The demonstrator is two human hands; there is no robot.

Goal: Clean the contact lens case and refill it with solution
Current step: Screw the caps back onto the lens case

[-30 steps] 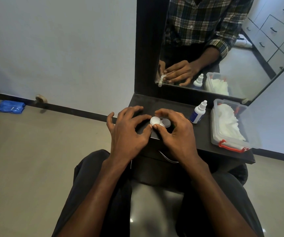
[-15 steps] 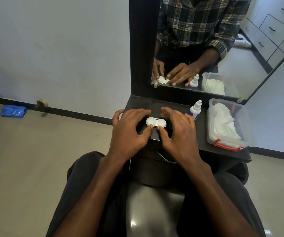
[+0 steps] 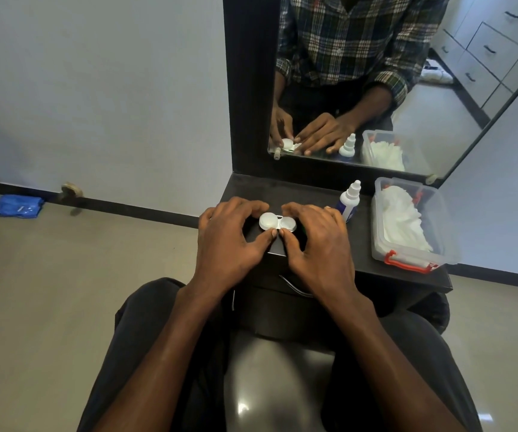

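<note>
Dark shelf [image 3: 313, 194]: lens case [image 3: 278, 222] lies between left hand [image 3: 229, 235] and right hand [image 3: 317, 241], both grips pinching it.

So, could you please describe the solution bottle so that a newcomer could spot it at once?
Find the dark shelf under the mirror. The solution bottle stands upright there, between the right hand and the clear tub. It is the only white bottle with a pointed cap and blue label.
</note>
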